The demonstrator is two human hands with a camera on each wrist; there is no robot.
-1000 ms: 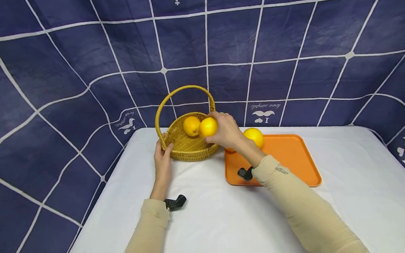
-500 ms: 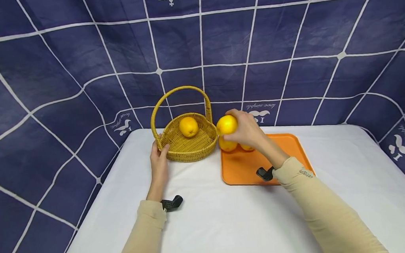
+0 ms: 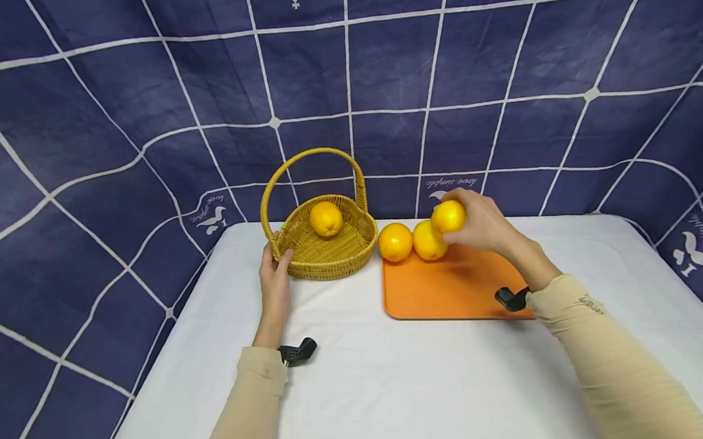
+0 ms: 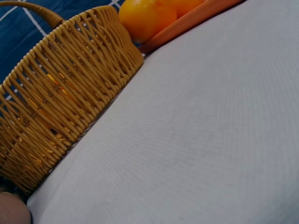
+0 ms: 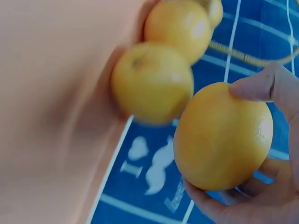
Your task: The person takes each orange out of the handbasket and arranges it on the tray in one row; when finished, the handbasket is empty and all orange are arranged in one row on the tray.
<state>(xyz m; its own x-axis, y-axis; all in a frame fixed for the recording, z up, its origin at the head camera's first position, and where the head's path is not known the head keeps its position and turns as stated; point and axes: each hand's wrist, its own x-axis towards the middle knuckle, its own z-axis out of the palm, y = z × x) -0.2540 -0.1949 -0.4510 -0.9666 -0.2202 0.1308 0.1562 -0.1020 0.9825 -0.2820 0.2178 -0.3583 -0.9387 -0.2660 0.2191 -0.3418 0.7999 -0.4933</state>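
Observation:
My left hand [image 3: 275,277] grips the left side of a yellow wicker basket [image 3: 333,269] with a tall hoop handle, thumb at its rim. A single orange [image 3: 326,219] lies inside, towards the back. In my right hand [image 3: 485,224] another orange [image 5: 222,137] is held between thumb and fingers, above the orange tray [image 3: 444,293]. Two more oranges, one at the tray's back left corner [image 3: 395,242] and one beside it [image 3: 429,242], sit side by side. The left wrist view shows mostly the basket's woven wall [image 4: 70,88], with just a bit of the hand.
A white cloth [image 3: 364,384] covers the table. Behind and along the left hangs a dark blue curtain [image 3: 395,71] with white grid lines, close to the basket and the tray. Black wrist devices are strapped at both sleeves.
My right hand has carried its orange from above the basket rightwards, past the two resting oranges, to over the tray. The left hand keeps its grip on the basket.

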